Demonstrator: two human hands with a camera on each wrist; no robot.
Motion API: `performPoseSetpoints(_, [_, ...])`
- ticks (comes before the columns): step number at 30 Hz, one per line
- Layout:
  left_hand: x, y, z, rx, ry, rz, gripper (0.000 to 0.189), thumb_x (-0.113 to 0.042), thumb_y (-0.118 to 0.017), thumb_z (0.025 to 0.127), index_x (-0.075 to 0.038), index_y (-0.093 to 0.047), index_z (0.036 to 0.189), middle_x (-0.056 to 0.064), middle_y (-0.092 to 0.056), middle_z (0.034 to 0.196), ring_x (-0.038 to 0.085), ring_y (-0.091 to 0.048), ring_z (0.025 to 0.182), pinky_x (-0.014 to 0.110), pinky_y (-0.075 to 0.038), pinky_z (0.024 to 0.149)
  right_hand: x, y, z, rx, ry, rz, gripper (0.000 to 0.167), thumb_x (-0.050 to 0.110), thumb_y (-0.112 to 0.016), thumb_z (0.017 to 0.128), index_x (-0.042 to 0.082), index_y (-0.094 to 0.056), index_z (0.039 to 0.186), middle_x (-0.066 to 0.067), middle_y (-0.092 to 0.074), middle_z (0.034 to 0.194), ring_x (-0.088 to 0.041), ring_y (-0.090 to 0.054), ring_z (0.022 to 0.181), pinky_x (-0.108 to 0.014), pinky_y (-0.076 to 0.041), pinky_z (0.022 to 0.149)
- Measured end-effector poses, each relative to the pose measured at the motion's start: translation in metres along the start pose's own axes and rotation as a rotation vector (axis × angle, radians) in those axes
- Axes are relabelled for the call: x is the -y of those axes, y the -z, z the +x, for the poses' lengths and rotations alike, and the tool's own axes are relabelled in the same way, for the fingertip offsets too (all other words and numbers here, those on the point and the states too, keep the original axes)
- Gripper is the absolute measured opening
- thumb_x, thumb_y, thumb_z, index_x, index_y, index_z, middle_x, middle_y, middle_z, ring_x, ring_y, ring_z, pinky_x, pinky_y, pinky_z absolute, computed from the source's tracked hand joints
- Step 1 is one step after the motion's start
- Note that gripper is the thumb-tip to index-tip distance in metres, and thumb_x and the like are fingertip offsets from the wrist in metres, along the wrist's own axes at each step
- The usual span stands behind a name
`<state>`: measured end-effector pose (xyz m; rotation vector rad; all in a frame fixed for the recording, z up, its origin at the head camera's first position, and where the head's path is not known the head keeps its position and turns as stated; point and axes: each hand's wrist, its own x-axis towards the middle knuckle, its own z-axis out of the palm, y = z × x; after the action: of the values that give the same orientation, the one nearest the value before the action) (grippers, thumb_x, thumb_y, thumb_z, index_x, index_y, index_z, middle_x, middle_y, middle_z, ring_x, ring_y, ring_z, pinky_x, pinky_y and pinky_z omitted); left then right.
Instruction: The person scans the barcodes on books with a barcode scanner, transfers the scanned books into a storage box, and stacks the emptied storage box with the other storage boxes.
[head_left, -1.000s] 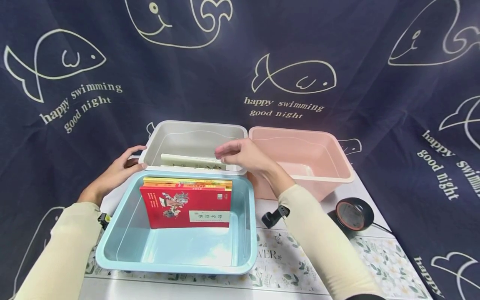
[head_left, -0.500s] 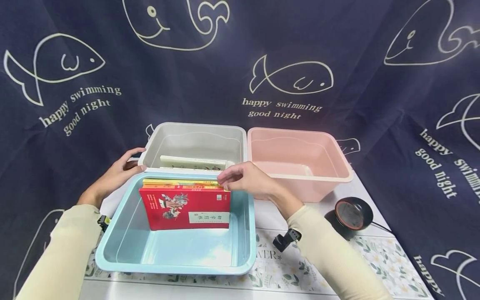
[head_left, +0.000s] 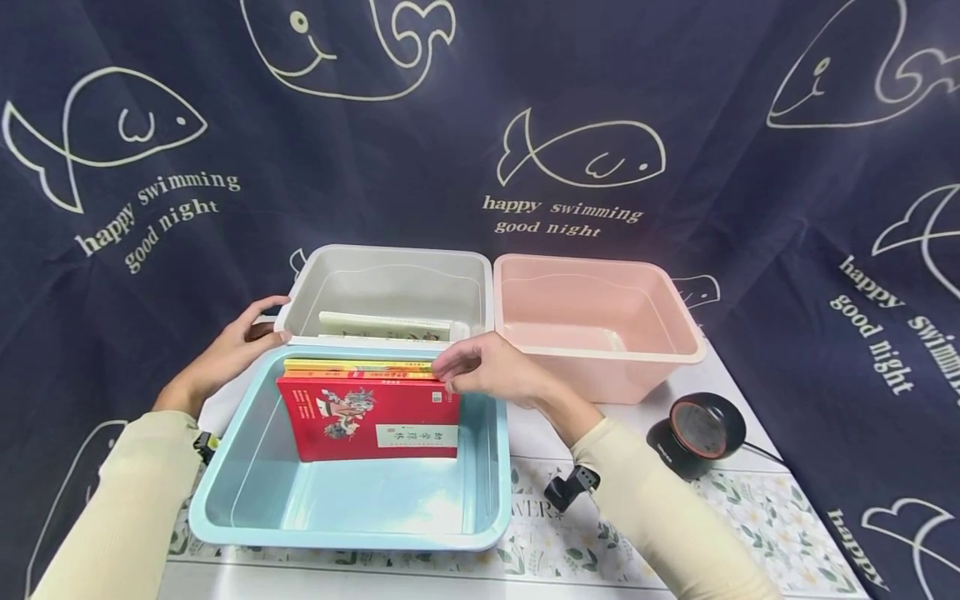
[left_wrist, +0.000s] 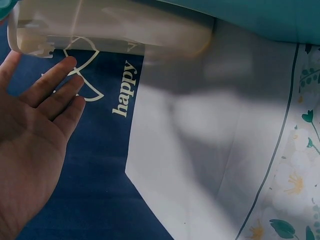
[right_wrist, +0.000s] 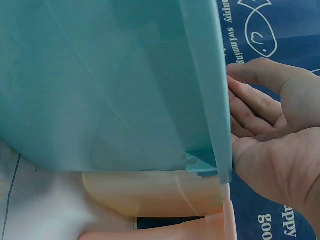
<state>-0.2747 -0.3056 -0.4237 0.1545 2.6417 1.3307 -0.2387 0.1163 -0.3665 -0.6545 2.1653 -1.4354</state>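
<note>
In the head view a red book (head_left: 345, 417) with an illustrated cover stands upright in the light blue bin (head_left: 225, 529), in front of several yellow and orange books (head_left: 358, 365). My right hand (head_left: 491, 367) pinches the red book at its top right corner, the thumb on the cover side. In the right wrist view the blue bin's wall (right_wrist: 110, 90) hides the fingertips. My left hand (head_left: 234, 350) is at the left end of the grey bin (head_left: 390, 258), its fingers extended along the rim. The left wrist view shows that hand (left_wrist: 35, 115) with fingers spread below the grey bin.
Pale books (head_left: 382, 325) lean inside the grey bin behind the blue one. A pink bin (head_left: 600, 371) stands at the right. Farther right is a black round device (head_left: 701, 429) with a cable. A dark blue fish-print cloth (head_left: 420, 167) hangs behind the table.
My right hand has come from above the grey bin down and forward to the top right corner of the books in the blue bin. The left hand has stayed in place.
</note>
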Motion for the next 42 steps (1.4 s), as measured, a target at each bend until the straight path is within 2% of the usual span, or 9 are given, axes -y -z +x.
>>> performPoseSetpoints(7, [-0.001, 0.001, -0.001, -0.002, 0.003, 0.001, 0.079, -0.048, -0.055, 0.104, -0.035, -0.009, 0.166, 0.025, -0.041, 0.160, 0.049, -0.055, 0.131, 0.069, -0.046, 0.105, 0.003, -0.006, 0.003, 0.022, -0.008, -0.021, 0.034, -0.006, -0.068, 0.089, -0.003, -0.072, 0.123, -0.018, -0.075, 0.121, -0.021, -0.074, 0.105, -0.030, -0.061, 0.092])
performPoseSetpoints(19, [0.000, 0.001, 0.001, -0.001, -0.002, 0.001, 0.075, -0.046, -0.052, 0.106, -0.033, -0.010, 0.166, 0.028, -0.042, 0.158, 0.049, -0.053, 0.132, 0.075, -0.042, 0.107, 0.004, -0.018, 0.008, 0.044, 0.003, -0.067, 0.035, -0.004, -0.070, 0.089, 0.001, -0.073, 0.123, -0.014, -0.076, 0.122, -0.024, -0.073, 0.112, -0.028, -0.061, 0.092])
performPoseSetpoints(32, [-0.001, 0.003, 0.001, 0.009, 0.004, 0.002, 0.076, -0.049, -0.053, 0.105, -0.035, -0.010, 0.166, 0.028, -0.040, 0.159, 0.052, -0.050, 0.135, 0.077, -0.037, 0.108, 0.003, -0.035, 0.014, 0.008, 0.003, -0.120, 0.033, -0.002, -0.071, 0.090, 0.006, -0.075, 0.122, -0.008, -0.078, 0.118, -0.018, -0.072, 0.109, -0.026, -0.061, 0.088])
performPoseSetpoints(42, [-0.001, 0.001, 0.000, 0.008, -0.011, -0.008, 0.077, -0.045, -0.054, 0.105, -0.031, -0.010, 0.166, 0.028, -0.037, 0.161, 0.051, -0.048, 0.135, 0.076, -0.038, 0.108, -0.001, -0.047, 0.015, -0.027, -0.043, -0.163, 0.031, 0.000, -0.073, 0.090, 0.014, -0.078, 0.117, -0.003, -0.079, 0.110, -0.009, -0.071, 0.093, -0.024, -0.057, 0.079])
